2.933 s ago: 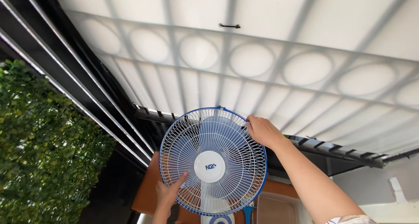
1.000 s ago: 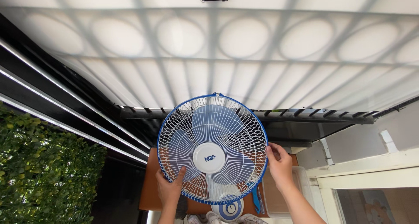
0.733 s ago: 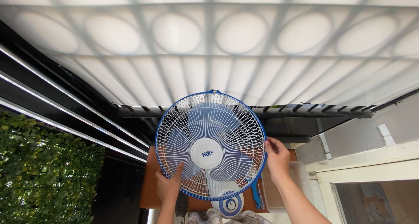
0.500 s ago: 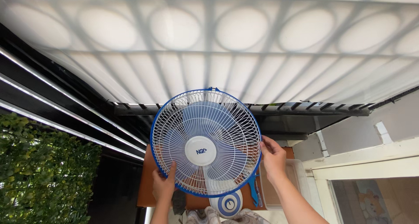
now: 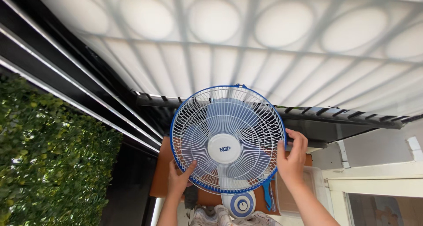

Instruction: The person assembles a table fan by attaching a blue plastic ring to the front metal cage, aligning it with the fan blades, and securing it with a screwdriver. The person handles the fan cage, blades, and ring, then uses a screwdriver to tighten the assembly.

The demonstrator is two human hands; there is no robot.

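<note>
- An orange-brown table top (image 5: 161,182) is showing low in the scene, mostly hidden behind the fan's grille.
- A clear plastic tray (image 5: 318,186) is sitting at its right end.
- The fan's round blue-and-white base (image 5: 241,205) (with a dial) is standing at the near edge.

Two bare forearms and hands (image 5: 291,162), no sleeves

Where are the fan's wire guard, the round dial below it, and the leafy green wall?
wire guard (image 5: 246,120): head view, on the white wires above the hub.
round dial (image 5: 242,205): head view, on its centre knob.
leafy green wall (image 5: 48,155): head view, mid-foliage at the left.
</note>
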